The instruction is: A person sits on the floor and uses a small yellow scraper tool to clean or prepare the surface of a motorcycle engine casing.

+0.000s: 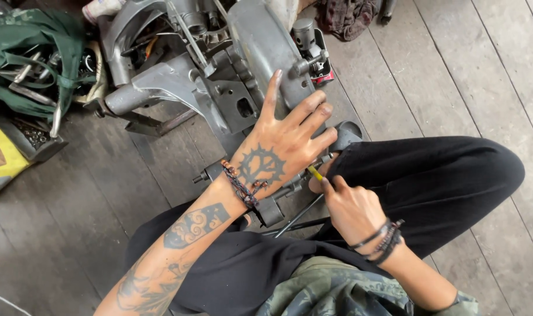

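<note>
I press my left hand (284, 143) flat, fingers spread, on the dull grey cast-metal engine casing (260, 47). My right hand (351, 208) closes around a thin yellow-handled screwdriver (315, 173).

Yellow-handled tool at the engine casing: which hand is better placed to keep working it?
Right hand: it already grips the yellow-handled tool; left hand lies flat, bracing the grey engine casing.

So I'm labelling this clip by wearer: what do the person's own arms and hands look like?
Both arms are bare. The left forearm carries dark tattoos, swirls among them, and the left hand has a dark sun-like tattoo on its back. A beaded, braided bracelet circles the left wrist. The right hand is unmarked, with dark cord bracelets at its wrist.
</note>
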